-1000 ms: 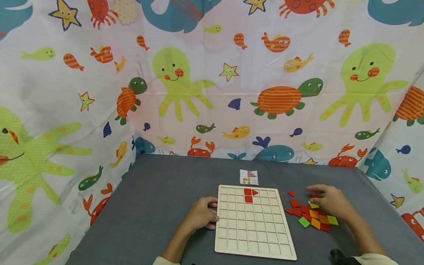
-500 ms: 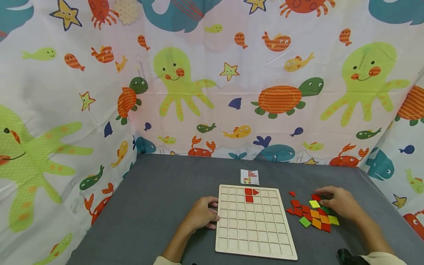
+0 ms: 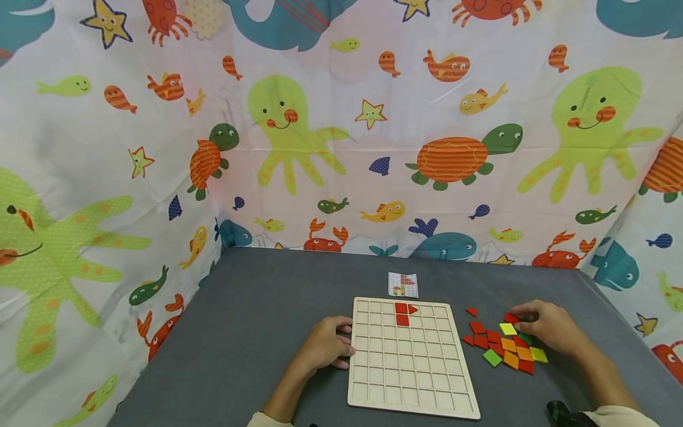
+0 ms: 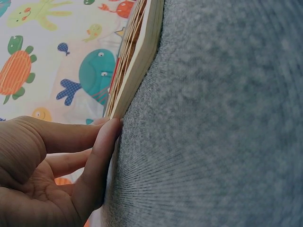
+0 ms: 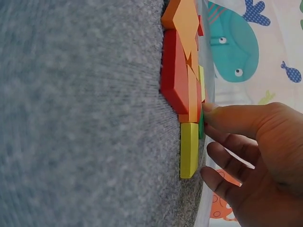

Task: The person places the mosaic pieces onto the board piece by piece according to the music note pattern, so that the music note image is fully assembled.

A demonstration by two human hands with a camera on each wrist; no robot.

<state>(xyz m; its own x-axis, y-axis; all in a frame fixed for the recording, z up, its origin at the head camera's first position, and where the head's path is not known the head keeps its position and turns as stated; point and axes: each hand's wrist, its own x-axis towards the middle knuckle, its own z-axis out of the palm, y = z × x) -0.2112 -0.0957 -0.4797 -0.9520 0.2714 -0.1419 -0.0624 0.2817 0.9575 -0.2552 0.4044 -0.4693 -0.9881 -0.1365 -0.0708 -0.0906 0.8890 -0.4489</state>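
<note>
Nearest to us, our left hand (image 3: 324, 344) rests on the grey table (image 3: 256, 332), its fingers (image 4: 102, 156) lying loosely together with the tips touching the left edge of the wooden grid board (image 3: 411, 359). It holds nothing; it only steadies the board. We judge that board to be stiff and light, easy to slide on the felt-like cloth, so a flat press at its edge is enough.

Our right hand (image 3: 549, 327) sits over the pile of coloured tiles (image 3: 504, 344) just right of the board. Its fingers (image 5: 232, 120) are gently curled and close together, the tips touching the tiles at the far side of the pile, beside a yellow-green square tile (image 3: 507, 328). We cannot tell whether any tile is actually pinched.

The tiles look like small, flat painted wood pieces: rigid, very light, smooth on the faces and not fragile. They lie partly overlapped, so we think the best hold is a thumb-and-forefinger pinch on two opposite edges of a tile that sits on top, or sliding one clear of the pile first.

Beyond our fingertips, three red pieces (image 3: 403, 313) already sit in the board's top rows, and farther still a small pattern card (image 3: 402, 284) lies on the table before the sea-creature curtain (image 3: 341, 130).
</note>
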